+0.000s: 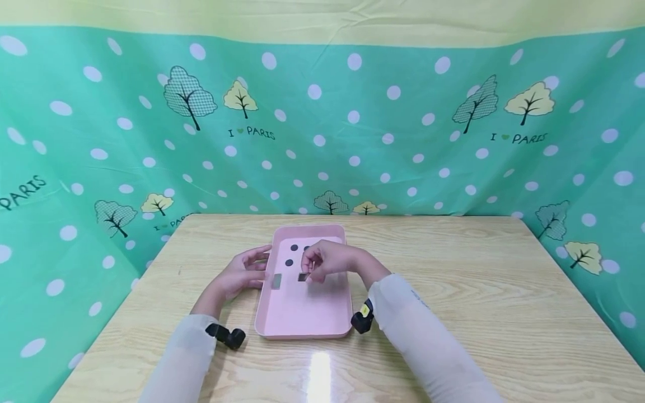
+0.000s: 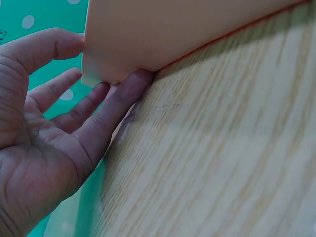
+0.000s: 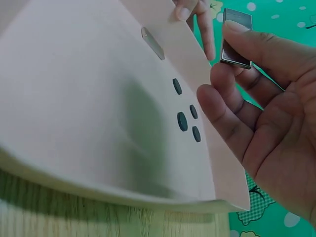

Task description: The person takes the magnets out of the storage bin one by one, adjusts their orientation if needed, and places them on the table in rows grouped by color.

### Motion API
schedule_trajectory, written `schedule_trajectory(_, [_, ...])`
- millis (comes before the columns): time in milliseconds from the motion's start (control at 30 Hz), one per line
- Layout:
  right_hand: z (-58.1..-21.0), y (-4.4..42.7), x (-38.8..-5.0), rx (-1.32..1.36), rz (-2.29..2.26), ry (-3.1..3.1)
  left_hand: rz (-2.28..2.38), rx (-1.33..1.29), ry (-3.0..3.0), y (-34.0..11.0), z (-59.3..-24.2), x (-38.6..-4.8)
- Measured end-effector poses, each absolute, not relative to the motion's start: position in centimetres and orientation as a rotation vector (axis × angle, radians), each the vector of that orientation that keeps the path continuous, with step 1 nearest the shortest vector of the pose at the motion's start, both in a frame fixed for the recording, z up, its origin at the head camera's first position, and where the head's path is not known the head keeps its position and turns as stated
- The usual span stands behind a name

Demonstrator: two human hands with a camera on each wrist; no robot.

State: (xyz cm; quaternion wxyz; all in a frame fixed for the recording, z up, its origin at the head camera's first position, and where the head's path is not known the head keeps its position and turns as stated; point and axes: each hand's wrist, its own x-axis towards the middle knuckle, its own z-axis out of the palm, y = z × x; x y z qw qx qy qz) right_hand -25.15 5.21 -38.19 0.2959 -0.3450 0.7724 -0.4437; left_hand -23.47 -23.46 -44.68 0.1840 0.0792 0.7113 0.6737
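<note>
My right hand [image 1: 330,260] is over the pink tray [image 1: 307,313], pinching a small dark, shiny rectangular metal block [image 3: 240,19] between thumb and fingers. In the right wrist view the block is held up off the tray floor. Against the tray's outer left wall [image 2: 148,34] rest the fingertips of my left hand [image 1: 237,274], fingers spread and only slightly bent. Inside the tray, near that wall, lies another flat rectangular metal piece [image 1: 276,281]. Several small black discs [image 3: 182,121] lie toward the far end, partly hidden by my right hand in the head view.
The tray stands on a wood-grain table [image 1: 453,280]. Behind and at the sides hangs a green dotted curtain [image 1: 353,140] with printed trees. Each wrist carries a small black camera, one by the left sleeve [image 1: 176,358] and one by the right sleeve [image 1: 428,336].
</note>
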Motion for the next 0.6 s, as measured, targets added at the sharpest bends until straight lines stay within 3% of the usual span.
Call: schedule_trajectory(600, [-38.6,7.0,-22.4,-0.913,-1.515,2.050,1.880,0.236,2.024,-23.4,-44.6,-23.4])
